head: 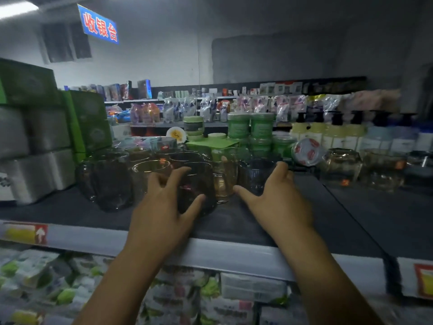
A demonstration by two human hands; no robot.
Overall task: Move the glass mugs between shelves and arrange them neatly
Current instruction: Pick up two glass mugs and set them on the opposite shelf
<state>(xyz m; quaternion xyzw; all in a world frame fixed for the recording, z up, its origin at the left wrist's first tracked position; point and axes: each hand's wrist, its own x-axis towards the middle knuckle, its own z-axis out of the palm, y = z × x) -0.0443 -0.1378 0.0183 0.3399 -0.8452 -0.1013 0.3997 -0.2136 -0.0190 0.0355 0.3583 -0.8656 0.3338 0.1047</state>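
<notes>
- Fingers (175, 174) of the left hand (161, 221) are lying spread wide, index and thumb bracketing a dark glass mug (199, 186). Contact is looking likely, but blur is hiding whether any grip is closing.
- Right hand (276, 202) is hovering flat and splayed, fingertips at a blue-tinted glass mug (256, 177), thumb pointing toward an amber glass mug (223, 184) standing between the other two. It is holding nothing.
- All three are standing upright at the front of a packed cluster of glass mugs (145, 160) on the dark top shelf (70, 212).
- Handling, judged: rigid, smooth, slippery, breakable, moderately heavy. Mugs are crowding together, so lifting straight up is looking safer than sliding. Wrapping the body is seeming the best hold; handles are not showing clearly.
- Green jars (239, 127) are standing behind, glass bowls (342, 165) to the right.
</notes>
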